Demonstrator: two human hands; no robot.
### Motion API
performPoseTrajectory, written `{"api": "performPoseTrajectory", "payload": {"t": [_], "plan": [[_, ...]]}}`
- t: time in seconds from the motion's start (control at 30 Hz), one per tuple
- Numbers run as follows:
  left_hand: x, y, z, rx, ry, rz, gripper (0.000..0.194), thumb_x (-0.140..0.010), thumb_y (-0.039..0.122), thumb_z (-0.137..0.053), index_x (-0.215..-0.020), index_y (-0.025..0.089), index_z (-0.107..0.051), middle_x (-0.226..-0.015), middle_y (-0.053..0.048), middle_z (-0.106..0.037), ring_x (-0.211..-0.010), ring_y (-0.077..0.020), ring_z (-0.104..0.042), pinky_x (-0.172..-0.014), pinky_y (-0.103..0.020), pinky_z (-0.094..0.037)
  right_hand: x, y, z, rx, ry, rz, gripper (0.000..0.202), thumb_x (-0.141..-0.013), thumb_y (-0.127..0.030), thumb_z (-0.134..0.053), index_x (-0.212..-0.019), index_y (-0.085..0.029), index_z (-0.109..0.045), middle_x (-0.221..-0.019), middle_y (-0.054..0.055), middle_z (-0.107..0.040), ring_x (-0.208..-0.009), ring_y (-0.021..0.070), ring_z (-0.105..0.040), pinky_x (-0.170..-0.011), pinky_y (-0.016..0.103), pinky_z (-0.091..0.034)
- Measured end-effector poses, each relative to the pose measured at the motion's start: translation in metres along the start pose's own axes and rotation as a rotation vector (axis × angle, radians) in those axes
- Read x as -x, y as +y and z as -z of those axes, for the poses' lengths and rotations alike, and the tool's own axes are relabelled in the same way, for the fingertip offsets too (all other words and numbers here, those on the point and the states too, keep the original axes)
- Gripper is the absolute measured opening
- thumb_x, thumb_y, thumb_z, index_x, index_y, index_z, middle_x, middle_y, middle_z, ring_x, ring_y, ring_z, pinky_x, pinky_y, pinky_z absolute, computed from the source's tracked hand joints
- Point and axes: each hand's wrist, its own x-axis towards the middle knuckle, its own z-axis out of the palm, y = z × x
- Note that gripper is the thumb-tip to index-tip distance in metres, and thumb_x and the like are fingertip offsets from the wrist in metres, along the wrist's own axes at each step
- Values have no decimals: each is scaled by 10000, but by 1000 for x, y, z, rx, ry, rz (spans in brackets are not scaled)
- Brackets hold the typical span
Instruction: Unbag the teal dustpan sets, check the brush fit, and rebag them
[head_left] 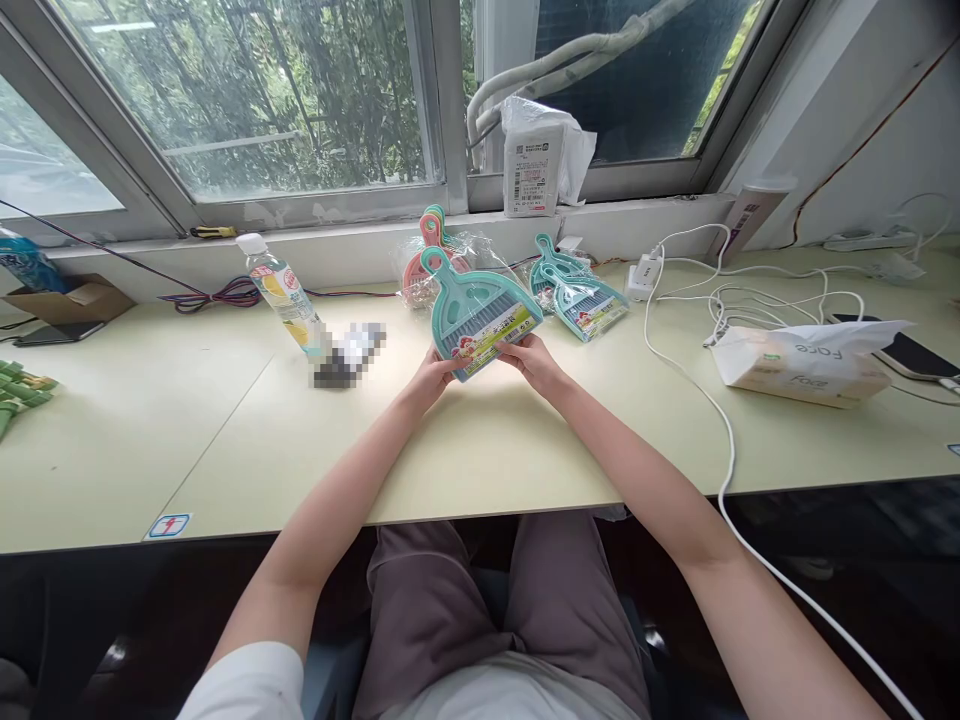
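Between my two hands is a mint-green mini dustpan and brush set (476, 300), raised and tilted with its handle up and away from me. My left hand (437, 375) grips its lower left corner; my right hand (536, 362) grips the lower right edge. A colourful label runs along its front edge, partly under my fingers. Behind it lie pink and green dustpan sets (433, 232) in clear plastic, half hidden. To the right, more mint-green dustpan sets (581, 290) rest on the pale table (480, 460).
A drink bottle (281, 290) stands at the left beside a blurred patch. On the right are a tissue pack (806, 365), a charger (643, 277) and tangled white cables (731, 440). A white package (532, 165) sits on the window sill.
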Motion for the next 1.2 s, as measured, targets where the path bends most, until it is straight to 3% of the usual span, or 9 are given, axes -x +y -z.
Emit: {"api": "performPoseTrajectory", "payload": {"t": [0.47, 0.83, 1.03, 1.2], "plan": [[2, 0, -1, -14, -34, 7, 640, -618, 178, -818, -1212, 201, -581, -1200, -79, -672, -1174, -285, -596, -1026, -439, -464, 1, 1, -1, -15, 55, -10, 279, -630, -139, -832, -874, -151, -697, -967, 53, -751, -925, 199, -702, -932, 374, -576], [-4, -5, 7, -37, -23, 23, 605, -617, 164, -811, -1177, 203, -583, -1189, -77, -671, -1136, -269, -615, -1030, -439, -457, 4, 3, -4, -77, 14, -39, 242, -702, -183, -803, -907, -164, -677, -974, 49, -753, -935, 191, -711, -931, 364, -573], [3, 5, 3, -171, -132, 96, 591, -722, 287, -763, -1265, 215, -542, -1335, -122, -584, -1182, -311, -577, -905, -463, -527, 6, 3, -7, -108, 87, -21, 159, -742, -124, -751, -879, -151, -675, -958, 50, -755, -888, 185, -722, -906, 363, -587], [8, 4, 1, -246, -332, 165, 575, -799, 364, -704, -1330, 233, -528, -1371, -147, -561, -1212, -318, -568, -872, -406, -527, 9, 0, -10, -155, 151, 13, 141, -757, -98, -720, -869, -163, -665, -937, 32, -754, -888, 179, -723, -911, 343, -585]]}}
